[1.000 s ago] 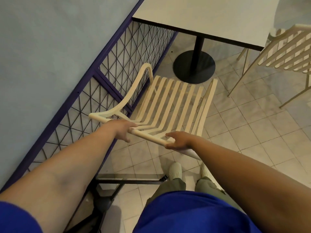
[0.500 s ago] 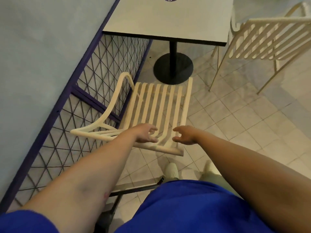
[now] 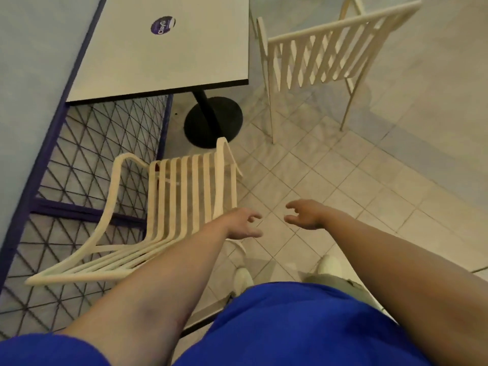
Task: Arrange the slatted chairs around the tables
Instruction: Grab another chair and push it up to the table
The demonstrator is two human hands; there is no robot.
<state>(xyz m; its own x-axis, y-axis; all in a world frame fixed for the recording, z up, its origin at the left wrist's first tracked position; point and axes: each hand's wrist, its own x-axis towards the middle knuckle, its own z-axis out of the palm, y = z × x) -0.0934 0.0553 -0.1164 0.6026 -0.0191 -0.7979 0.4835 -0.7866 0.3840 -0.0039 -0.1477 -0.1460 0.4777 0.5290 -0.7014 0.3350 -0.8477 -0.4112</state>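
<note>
From my feed, both arms reach forward over the tiled floor (image 3: 343, 180). The left hand (image 3: 243, 224) hangs at the right edge of the near slatted chair (image 3: 182, 196), its fingers (image 3: 253, 217) loosely spread and holding nothing. I cannot tell whether the hand brushes the seat rim. The right hand (image 3: 303, 215) is just beside it at 3 o'clock, apart from the chair, with its fingers (image 3: 293, 206) relaxed and empty as well.

The near slatted chair sits at 9 o'clock from the hands. It stands close against the mesh fence (image 3: 100, 143), and its seat slats run toward 12 o'clock. Its curved backrest sweeps down toward 8 o'clock, where the left forearm crosses over it.

The bench (image 3: 163, 54) lies at 11 o'clock, a pale square top with a dark edge, and its near edge stands beyond the front of the chair's seat. A round purple sticker (image 3: 163, 25) lies on it. Below it, the black pedestal base (image 3: 214, 122) stands on the tiles, right at the chair's front edge.

The second slatted chair (image 3: 317, 56) stands at 1 o'clock, just beside the bench's right side, its slatted back facing me.

At 6 o'clock I see a blue shirt (image 3: 290, 326) and two pale shoes (image 3: 328, 264) on the floor.
</note>
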